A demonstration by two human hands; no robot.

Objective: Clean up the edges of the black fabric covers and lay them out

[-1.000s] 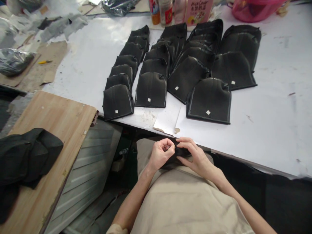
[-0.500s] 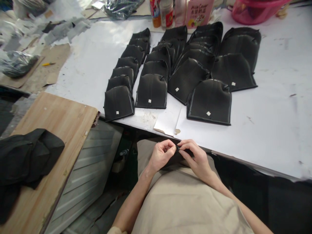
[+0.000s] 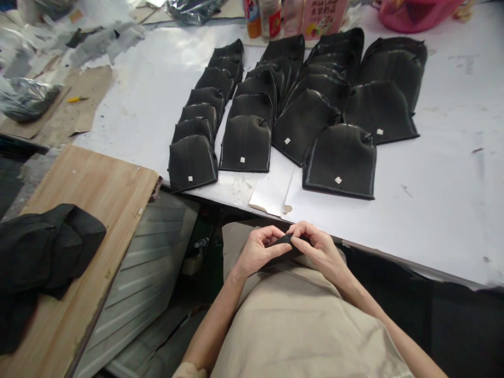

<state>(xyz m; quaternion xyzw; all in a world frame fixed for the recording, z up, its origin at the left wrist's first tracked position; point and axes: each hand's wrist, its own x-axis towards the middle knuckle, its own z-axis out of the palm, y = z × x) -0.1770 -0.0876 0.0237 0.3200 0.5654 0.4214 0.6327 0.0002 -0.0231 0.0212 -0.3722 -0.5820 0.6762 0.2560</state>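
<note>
My left hand (image 3: 259,251) and my right hand (image 3: 317,245) meet at my lap, just below the table's front edge. Between them is a black leather-like piece (image 3: 283,241), mostly covered by my fingers and partly lying below my left thumb. The left fingers curl round its left part, with the thumb stretched along the near side. On the right, thumb and fingertips pinch its upper edge. Several black pouch-like pieces (image 3: 339,165) with rounded tops lie in overlapping rows on the table beyond my hands; some bear a small white square.
The white-covered table (image 3: 441,210) spans the front. Bottles (image 3: 271,20), a pink carton (image 3: 323,18) and a pink basin (image 3: 419,13) stand at its back. At left, a wooden board (image 3: 98,184) carries black cloth (image 3: 51,247); a yellow-handled tool (image 3: 77,99) lies beyond.
My fingertips have shifted from a close pinch at one small spot to a wider hold. My left thumb now stretches rightward, and more of the black piece shows between my hands.
</note>
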